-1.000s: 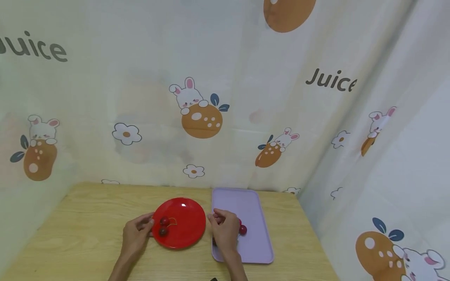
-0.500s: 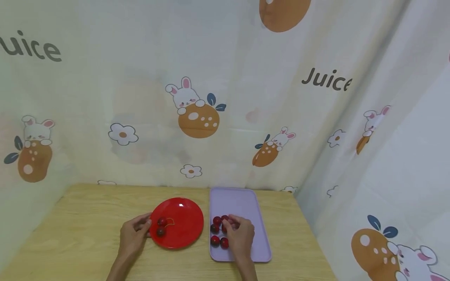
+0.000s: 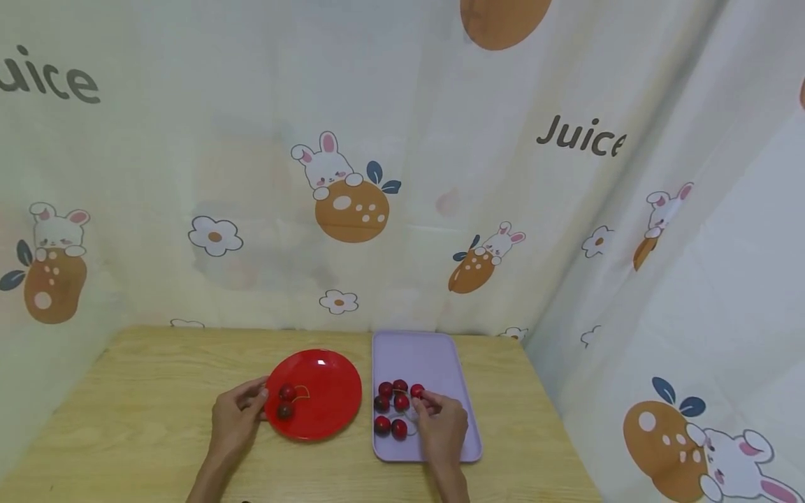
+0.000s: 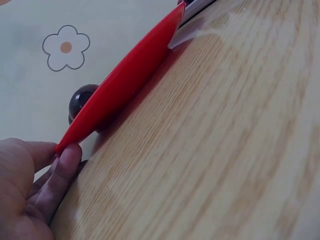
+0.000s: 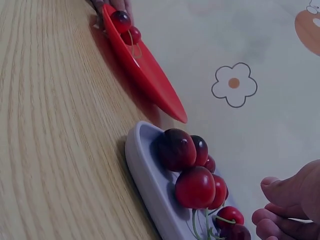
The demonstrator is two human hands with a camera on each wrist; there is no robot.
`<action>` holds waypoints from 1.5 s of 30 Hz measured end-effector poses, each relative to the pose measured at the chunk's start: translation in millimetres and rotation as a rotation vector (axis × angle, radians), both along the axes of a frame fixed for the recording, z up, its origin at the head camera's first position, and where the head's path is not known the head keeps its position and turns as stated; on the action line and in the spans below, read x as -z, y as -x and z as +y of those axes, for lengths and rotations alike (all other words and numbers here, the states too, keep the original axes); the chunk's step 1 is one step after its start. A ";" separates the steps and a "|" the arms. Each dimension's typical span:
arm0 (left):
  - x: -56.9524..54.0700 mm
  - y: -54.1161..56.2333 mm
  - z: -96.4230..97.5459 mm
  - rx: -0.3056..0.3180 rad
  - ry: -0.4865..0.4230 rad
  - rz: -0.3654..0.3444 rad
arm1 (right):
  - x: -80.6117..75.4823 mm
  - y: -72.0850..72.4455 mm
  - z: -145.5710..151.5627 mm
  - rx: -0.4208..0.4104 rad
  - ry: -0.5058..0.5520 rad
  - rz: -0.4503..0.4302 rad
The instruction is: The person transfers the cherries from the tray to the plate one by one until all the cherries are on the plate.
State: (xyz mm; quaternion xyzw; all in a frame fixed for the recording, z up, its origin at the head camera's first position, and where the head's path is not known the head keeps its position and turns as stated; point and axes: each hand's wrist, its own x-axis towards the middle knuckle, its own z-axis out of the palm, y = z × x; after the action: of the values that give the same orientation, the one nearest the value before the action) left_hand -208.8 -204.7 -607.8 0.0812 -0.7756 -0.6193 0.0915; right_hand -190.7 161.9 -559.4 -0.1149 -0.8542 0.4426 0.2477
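Plate [image 3: 328, 399] pinched at its left rim by my left hand [image 3: 235, 419]; my right hand [image 3: 444, 423], unladen, thumb parted, should close gently on the tray's [image 3: 415, 355] rightmost cherry [image 3: 416, 390].

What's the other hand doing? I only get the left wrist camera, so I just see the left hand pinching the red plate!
Observer: The right hand is over a lavender tray, right by some cherries.
Operator: Ooh, has it got one?
Observer: Doesn't look like it: the right wrist camera shows no cherry between its thumb and fingers.
Operator: How many cherries are on that tray?
Observer: At least seven in the head camera; the hand might hide more.
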 end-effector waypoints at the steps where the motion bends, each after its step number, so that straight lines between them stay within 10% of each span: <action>1: 0.3 0.0 -0.1 -0.001 0.002 0.003 | 0.9 -0.4 1.1 0.003 -0.003 -0.001; 45: 2.3 0.3 0.2 0.009 -0.008 0.003 | 27.8 -8.7 5.4 0.000 -0.109 -0.169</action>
State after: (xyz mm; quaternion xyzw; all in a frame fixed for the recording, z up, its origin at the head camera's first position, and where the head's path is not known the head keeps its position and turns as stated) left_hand -209.1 -204.5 -610.1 0.0772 -0.7732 -0.6230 0.0897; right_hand -182.0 167.3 -587.2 -0.1382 -0.8949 0.3841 0.1804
